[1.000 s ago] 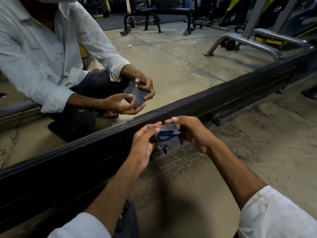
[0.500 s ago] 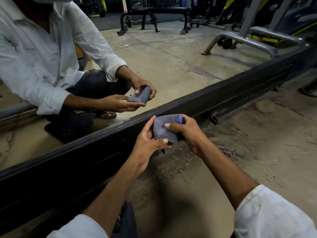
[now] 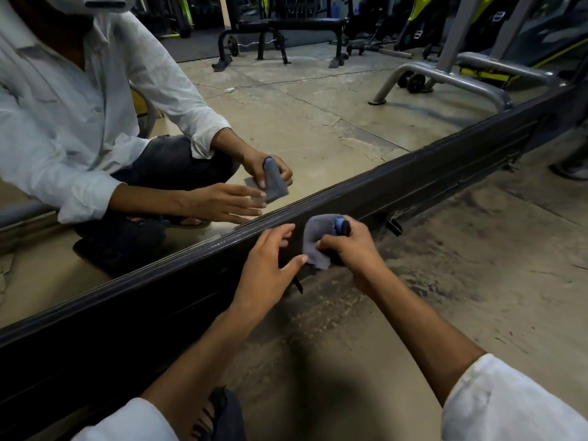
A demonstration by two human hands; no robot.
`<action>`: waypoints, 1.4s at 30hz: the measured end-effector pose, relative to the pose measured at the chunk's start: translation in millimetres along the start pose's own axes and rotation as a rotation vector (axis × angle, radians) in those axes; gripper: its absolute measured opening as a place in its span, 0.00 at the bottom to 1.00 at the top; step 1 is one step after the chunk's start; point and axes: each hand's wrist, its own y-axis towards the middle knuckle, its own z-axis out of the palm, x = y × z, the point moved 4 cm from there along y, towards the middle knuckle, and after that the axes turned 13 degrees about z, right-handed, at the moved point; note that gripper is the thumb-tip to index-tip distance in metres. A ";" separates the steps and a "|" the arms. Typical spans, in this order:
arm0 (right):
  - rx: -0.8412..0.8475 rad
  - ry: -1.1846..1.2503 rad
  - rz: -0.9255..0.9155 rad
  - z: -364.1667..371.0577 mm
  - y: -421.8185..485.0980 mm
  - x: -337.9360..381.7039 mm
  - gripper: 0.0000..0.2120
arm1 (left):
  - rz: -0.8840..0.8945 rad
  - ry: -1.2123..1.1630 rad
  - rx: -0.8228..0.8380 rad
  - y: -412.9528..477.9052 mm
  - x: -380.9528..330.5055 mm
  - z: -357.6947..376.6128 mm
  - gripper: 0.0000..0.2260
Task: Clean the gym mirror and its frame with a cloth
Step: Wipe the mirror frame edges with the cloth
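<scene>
Beside the frame [image 3: 413,176], left hand [image 3: 267,265] now off cloth [image 3: 313,243], fingers spread, right hand [image 3: 350,246] gripping it

Cloth held at the mirror frame

The right grip [image 3: 350,249] curls round a grey cloth [image 3: 313,241] with a blue edge at its top, just in front of the dark frame [image 3: 429,179] along the lower edge of the mirror [image 3: 302,116]. The left grip [image 3: 267,268] is beside it, fingers straight and spread, thumb tip at the cloth's lower corner; whether it touches is unclear. The floor [image 3: 461,281] below the frame is dusty concrete. The mirror reflects a crouching person [image 3: 79,106] in a white shirt, a bench [image 3: 302,25] and a machine [image 3: 445,71].
</scene>
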 end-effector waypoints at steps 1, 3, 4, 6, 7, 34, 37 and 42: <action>-0.145 -0.082 -0.072 -5.4 2.1 3.6 0.17 | 0.162 0.162 0.028 6.1 -1.6 -3.5 0.26; -0.406 -0.194 -0.208 -14.7 5.0 11.3 0.18 | 0.520 0.496 0.158 18.1 0.6 -6.6 0.22; -0.498 -0.236 -0.278 -17.5 6.3 15.2 0.18 | 0.663 0.646 0.239 24.1 5.1 -7.4 0.22; -0.613 -0.321 -0.419 -18.6 10.8 20.7 0.18 | 0.828 0.902 0.404 35.9 18.2 -10.5 0.26; -0.648 -0.367 -0.475 -17.1 14.1 20.6 0.18 | 0.862 1.003 0.491 40.8 25.1 -12.5 0.28; -0.565 -0.713 -0.706 10.4 64.1 9.0 0.24 | 1.038 1.199 0.611 38.1 59.2 -27.8 0.35; -0.633 -0.526 -0.519 12.1 62.0 4.0 0.22 | 1.038 1.202 0.615 37.7 58.9 -28.3 0.35; -0.443 -0.538 -0.624 53.2 48.1 -9.7 0.12 | 0.992 1.196 0.662 42.6 55.6 -23.9 0.36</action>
